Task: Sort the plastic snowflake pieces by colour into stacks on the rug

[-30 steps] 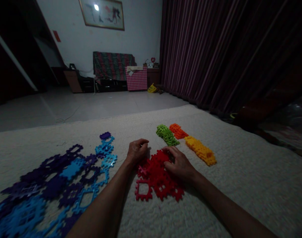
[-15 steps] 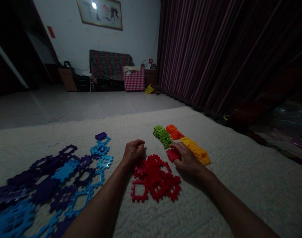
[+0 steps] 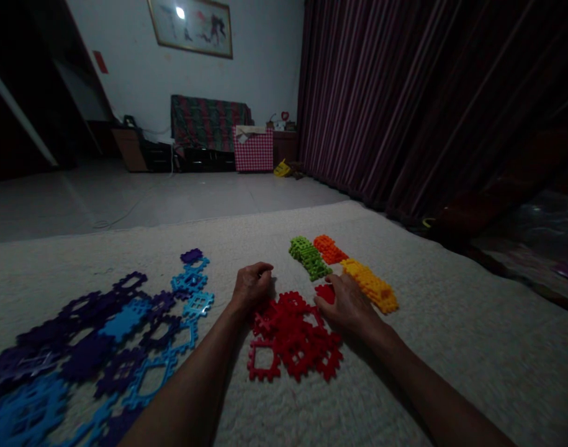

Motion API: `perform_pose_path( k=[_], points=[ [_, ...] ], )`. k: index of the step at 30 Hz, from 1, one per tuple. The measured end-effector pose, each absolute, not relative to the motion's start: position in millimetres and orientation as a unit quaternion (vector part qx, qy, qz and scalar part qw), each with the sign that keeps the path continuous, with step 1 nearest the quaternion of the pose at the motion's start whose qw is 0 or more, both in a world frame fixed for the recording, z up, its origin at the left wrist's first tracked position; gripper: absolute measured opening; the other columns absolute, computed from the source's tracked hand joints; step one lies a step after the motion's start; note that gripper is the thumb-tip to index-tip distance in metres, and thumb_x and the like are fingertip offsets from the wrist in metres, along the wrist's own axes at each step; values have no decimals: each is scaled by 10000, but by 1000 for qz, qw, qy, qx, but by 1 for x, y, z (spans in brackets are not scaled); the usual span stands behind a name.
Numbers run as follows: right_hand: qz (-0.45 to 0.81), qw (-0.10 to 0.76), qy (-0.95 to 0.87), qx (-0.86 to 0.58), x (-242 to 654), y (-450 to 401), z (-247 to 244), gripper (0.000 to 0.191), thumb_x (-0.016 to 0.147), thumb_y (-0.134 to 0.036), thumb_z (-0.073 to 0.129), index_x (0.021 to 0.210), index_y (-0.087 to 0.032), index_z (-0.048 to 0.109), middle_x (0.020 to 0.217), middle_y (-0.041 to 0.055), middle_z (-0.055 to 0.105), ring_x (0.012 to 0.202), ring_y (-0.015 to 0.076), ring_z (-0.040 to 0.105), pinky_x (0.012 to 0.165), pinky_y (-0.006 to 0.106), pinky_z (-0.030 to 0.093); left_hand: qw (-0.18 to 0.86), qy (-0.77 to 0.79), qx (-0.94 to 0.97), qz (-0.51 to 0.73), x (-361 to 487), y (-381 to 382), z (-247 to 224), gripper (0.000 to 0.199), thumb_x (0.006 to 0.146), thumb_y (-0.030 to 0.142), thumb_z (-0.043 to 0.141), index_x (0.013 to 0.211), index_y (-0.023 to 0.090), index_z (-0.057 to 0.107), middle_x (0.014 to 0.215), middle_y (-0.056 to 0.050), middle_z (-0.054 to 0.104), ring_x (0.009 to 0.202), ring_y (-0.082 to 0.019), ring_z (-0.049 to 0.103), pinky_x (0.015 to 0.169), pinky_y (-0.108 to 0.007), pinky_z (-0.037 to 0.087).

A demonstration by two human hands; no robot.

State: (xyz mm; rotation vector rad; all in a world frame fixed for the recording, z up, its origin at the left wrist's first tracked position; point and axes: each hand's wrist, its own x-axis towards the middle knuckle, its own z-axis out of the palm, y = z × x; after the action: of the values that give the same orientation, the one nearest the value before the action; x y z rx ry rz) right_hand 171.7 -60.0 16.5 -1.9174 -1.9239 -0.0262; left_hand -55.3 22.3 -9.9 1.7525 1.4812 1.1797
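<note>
Several red toothed plastic pieces [image 3: 293, 335] lie in a loose heap between my forearms. My left hand [image 3: 253, 285] rests at the heap's far left edge with its fingers curled; what they hold, if anything, is hidden. On the heap's right side, my right hand [image 3: 344, 301] has thumb and fingers on a red piece [image 3: 324, 293]. Just beyond that hand are a green row of pieces [image 3: 309, 256], an orange row [image 3: 329, 248] and a yellow row [image 3: 370, 285], each packed close together.
Purple pieces [image 3: 85, 357] and blue pieces [image 3: 27, 410] spread over the left of the pale quilted mat [image 3: 246, 236]. Farther off stand a checked box [image 3: 254, 151], a cloth-covered seat [image 3: 209, 124] and a dark curtain [image 3: 358, 99].
My right thumb has shifted left across the red piece, covering more of it. My left hand has stayed in nearly the same place.
</note>
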Motion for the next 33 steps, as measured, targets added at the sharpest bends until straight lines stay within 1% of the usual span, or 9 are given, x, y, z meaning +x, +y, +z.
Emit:
perform_pose_path(
  k=[2,5,8,12,15,20,25,30,33],
  points=[
    [0,192,-701,-687,170,-60,19,317,796,-359,609,1033,-151,642,977,138,608,945,271,589,846,362,460,286,556,639,448,-56,23,-10,311,744,222,537,928,170,782,705,-35,743,666,-162,674,641,-246,512],
    [32,193,-706,-681,164,-61,23,221,816,-372,579,888,-172,639,904,100,597,842,226,580,779,327,456,313,551,619,464,-56,25,-10,317,724,234,536,917,161,777,677,-27,726,637,-153,654,598,-237,489],
    [57,211,-720,-658,155,-65,23,217,824,-391,579,858,-184,635,899,78,589,831,203,572,773,306,452,377,539,565,499,-59,26,-7,316,675,247,561,898,145,760,650,-22,700,549,-126,598,516,-223,441],
    [74,229,-738,-630,145,-73,22,211,814,-368,606,902,-181,650,900,67,591,849,197,571,804,304,456,505,489,413,579,-65,25,6,363,598,249,626,929,122,704,656,-11,677,491,-97,560,463,-207,413],
    [77,260,-744,-611,139,-71,26,232,798,-321,630,976,-173,650,940,74,604,883,204,579,824,312,464,553,439,315,634,-70,23,15,375,569,228,661,928,118,659,653,-4,666,504,-90,572,456,-187,404],
    [43,301,-781,-546,107,-30,35,266,776,-278,680,1015,-168,641,993,90,623,959,223,583,883,337,463,562,388,243,689,-74,25,16,322,596,199,650,907,117,631,663,-19,661,538,-101,596,468,-184,418],
    [34,298,-786,-541,74,8,35,222,779,-284,685,964,-167,647,970,95,626,914,216,588,851,339,477,563,376,234,698,-73,27,13,294,616,184,650,899,106,631,666,-28,659,534,-99,600,470,-183,418],
    [1,361,-770,-526,109,-19,29,405,772,-276,661,1154,-155,600,1067,125,620,1010,256,587,922,393,479,565,392,243,685,-72,25,15,307,607,196,653,901,108,644,673,-26,666,538,-97,594,477,-188,425],
    [-20,354,-741,-570,148,-45,18,376,790,-280,630,1145,-157,602,1063,125,614,1005,264,587,910,406,488,559,406,250,678,-71,25,15,349,576,218,678,906,105,655,681,-30,672,543,-103,597,484,-197,427]
  ],
)
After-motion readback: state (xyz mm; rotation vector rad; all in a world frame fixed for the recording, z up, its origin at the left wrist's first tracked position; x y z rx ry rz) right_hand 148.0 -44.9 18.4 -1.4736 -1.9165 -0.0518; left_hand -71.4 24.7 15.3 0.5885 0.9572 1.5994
